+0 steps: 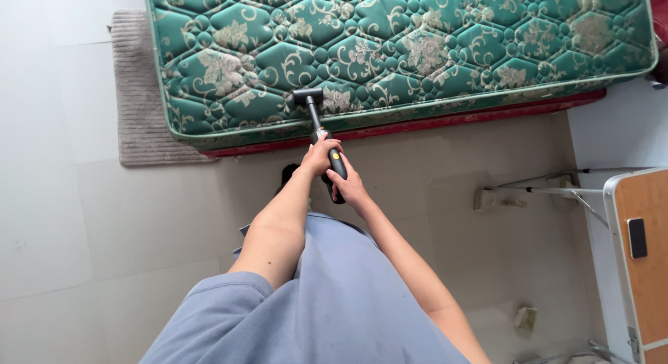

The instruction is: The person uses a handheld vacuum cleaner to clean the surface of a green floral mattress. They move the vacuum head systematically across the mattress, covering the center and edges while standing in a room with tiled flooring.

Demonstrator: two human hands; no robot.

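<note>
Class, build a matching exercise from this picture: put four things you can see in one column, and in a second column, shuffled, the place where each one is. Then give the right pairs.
Things
1. handheld vacuum
2. grey rug
3. wooden table
4. mattress

Places
A. at the right edge of the view
B. on the floor, partly under the mattress's left end
C. across the top of the view, green with a floral quilted pattern
D. held by the left hand and the right hand, nozzle on the mattress edge

Pairs: 1-D, 2-B, 3-A, 4-C
</note>
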